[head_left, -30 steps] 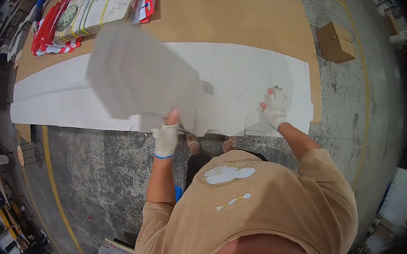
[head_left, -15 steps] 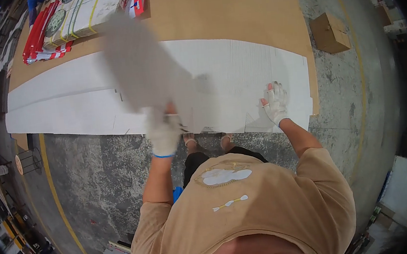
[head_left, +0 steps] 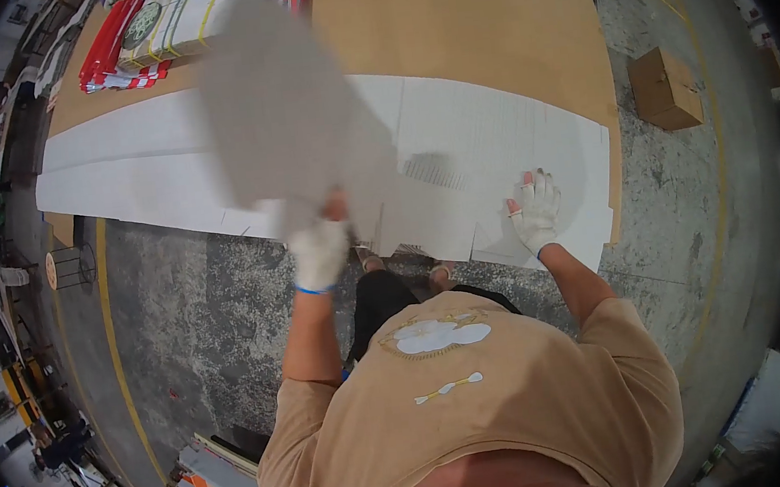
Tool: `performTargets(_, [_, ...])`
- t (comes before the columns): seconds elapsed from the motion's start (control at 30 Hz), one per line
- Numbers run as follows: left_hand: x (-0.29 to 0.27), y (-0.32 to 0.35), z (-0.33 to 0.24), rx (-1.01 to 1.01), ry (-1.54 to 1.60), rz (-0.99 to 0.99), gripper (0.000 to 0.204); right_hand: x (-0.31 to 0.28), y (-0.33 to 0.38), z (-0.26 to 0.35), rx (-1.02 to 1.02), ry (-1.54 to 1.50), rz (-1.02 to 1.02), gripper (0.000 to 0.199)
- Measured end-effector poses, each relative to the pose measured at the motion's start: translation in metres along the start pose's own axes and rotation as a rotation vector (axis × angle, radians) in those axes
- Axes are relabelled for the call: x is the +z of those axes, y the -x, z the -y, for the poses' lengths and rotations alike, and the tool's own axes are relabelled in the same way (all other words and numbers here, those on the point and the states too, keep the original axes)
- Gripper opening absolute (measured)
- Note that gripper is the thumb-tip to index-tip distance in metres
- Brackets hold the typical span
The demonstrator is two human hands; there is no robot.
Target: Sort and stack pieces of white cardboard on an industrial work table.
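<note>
My left hand (head_left: 318,251), in a white glove with bare fingertips, grips the lower edge of a light grey flat sheet (head_left: 276,113). The sheet is raised and smeared by motion, and it hides part of what lies behind it. Beneath it a long white corrugated cardboard sheet (head_left: 485,153) spreads across the table, with small cuts and torn bits along its near edge. Near the right end of this cardboard my right hand (head_left: 537,211), gloved the same way, lies flat with the fingers stretched out. It holds nothing.
Brown board (head_left: 443,19) covers the tabletop. At the far left lie a strapped white bundle (head_left: 186,22) and red-and-white folded packaging (head_left: 112,44). A brown carton (head_left: 666,89) stands on the floor to the right. A round-topped stool (head_left: 53,270) is at the left.
The grey sheet in my left hand shows more of its face and stays blurred. My right hand keeps its flat place on the cardboard. The whole view has shifted a little.
</note>
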State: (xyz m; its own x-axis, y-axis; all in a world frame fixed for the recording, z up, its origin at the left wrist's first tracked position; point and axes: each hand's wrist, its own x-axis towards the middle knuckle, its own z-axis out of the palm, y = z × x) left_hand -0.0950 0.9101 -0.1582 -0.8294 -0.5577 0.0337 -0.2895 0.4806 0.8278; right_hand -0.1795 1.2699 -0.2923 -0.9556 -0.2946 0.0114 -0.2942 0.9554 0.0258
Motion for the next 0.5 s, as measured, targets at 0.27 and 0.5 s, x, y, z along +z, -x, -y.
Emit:
performTargets(0.27, [-0.008,-0.041,0.192,-0.658,1.198,-0.233,0.034,-0.003,-0.002,-0.009,-0.012,-0.006,0.027,0.068])
performTargets(0.5, [0.009,-0.024,0.168,-0.251,0.168,-0.393,0.038,-0.007,0.004,-0.016,0.04,0.005,0.023,0.066])
